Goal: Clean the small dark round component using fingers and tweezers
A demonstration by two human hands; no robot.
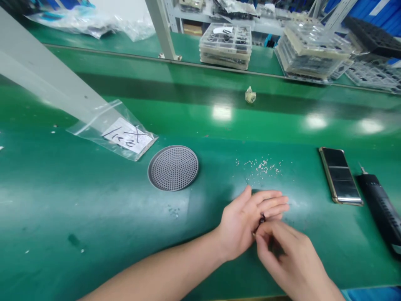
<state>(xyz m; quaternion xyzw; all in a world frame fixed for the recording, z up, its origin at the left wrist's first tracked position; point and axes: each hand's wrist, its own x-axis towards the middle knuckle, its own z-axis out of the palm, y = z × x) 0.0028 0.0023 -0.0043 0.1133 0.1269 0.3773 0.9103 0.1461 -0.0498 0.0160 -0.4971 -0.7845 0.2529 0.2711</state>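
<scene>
My left hand [239, 223] is palm up above the green bench, its fingers stretched out. On its palm lies a small dark part [262, 218], too small and too covered to name. My right hand [286, 246] comes in from the lower right, thumb and forefinger pinched together against that palm, right at the dark part. Whatever sits between the fingertips is hidden. Just beyond my left fingertips, many tiny pale pieces [263, 167] are scattered over the bench. A round grey perforated dish [173, 168] rests to the left of them.
A labelled zip bag [125, 136] lies by a slanting white post [59, 71]. At right are a phone [341, 175] and a black electric screwdriver [380, 211]. Clear-lidded boxes [225, 46] and stacked trays [313, 50] stand on the rear ledge; a crumpled scrap [250, 95] sits before them.
</scene>
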